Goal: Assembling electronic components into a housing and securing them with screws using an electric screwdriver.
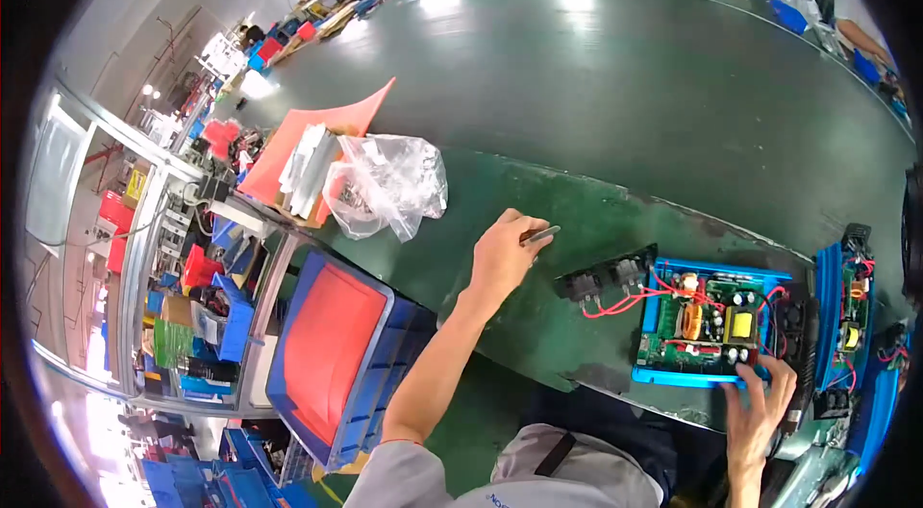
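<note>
While the person sat at a dark green bench (577,95), the head camera looked down on both bare hands, well apart. The left hand (502,253) reached forward, its fingers closed on a thin grey metal tool (540,235) (too small to tell whether driver or tweezers), the tip pointing right. Just beyond that hand lay a crumpled clear bag (389,186) of small parts, beside a pink sheet (317,128) and a stack of pale strips (308,167).

The right hand (761,402) rested at the near right corner of an open blue case (711,321), fingers spread over its lower edge, steadying it rather than gripping. Inside sat a green circuit board (702,321) with a copper coil and black capacitors. Red wires (620,301) ran left from it to two black sockets (601,282) lying loose on the bench. A second blue unit (846,316) stood to the right. A blue crate (336,354) with a red lid sat below the bench at left.

To do this step well, I judge the tool should be carried to the board in a firm pinch, tip kept low and clear of the wires. The right hand should press the case flat so that it does not slide. The loose sockets could snag, so approaching from above looks safer.

In the far background another person stood at a distant bench.
</note>
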`<action>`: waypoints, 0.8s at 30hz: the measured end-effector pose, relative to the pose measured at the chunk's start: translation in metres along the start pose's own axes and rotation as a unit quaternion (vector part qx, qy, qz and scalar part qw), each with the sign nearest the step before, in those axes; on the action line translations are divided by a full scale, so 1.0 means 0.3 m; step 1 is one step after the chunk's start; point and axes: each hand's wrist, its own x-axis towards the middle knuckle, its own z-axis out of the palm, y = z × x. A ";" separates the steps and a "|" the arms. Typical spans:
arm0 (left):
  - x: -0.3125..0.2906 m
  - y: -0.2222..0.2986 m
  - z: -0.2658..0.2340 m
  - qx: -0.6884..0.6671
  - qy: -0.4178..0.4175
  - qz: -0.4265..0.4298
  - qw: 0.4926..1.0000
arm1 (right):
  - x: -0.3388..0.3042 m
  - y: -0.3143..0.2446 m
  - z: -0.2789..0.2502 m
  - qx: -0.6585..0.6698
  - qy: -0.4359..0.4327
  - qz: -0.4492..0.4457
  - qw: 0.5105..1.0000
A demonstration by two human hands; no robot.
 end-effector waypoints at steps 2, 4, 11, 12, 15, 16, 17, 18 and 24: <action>0.000 0.015 -0.005 -0.017 -0.014 -0.017 1.000 | 0.010 -0.002 0.022 0.004 0.023 0.020 1.000; 0.009 -0.006 -0.012 0.019 -0.015 -0.008 1.000 | 0.036 -0.010 0.026 0.011 0.035 0.021 0.999; 0.042 -0.007 -0.024 0.077 -0.038 0.048 0.995 | 0.055 -0.054 -0.020 0.024 0.070 0.022 0.997; 0.039 -0.004 -0.031 0.097 -0.051 0.053 0.993 | 0.035 -0.048 -0.017 0.025 0.090 0.007 0.996; 0.022 0.016 -0.051 0.066 0.002 0.074 0.995 | 0.005 -0.062 -0.045 0.039 0.134 0.008 0.990; 0.013 0.036 -0.056 0.024 0.048 0.096 0.994 | -0.010 -0.067 -0.048 0.078 0.137 0.006 0.987; -0.010 0.054 -0.070 0.030 0.087 0.084 0.992 | -0.019 -0.076 -0.050 0.117 0.140 0.003 0.983; -0.039 0.122 -0.080 -0.044 0.066 0.059 0.995 | -0.028 -0.092 -0.058 0.162 0.136 0.021 0.977; -0.325 0.472 -0.005 -0.383 -0.209 -0.009 0.900 | 0.014 -0.195 -0.030 0.456 -0.017 0.035 0.889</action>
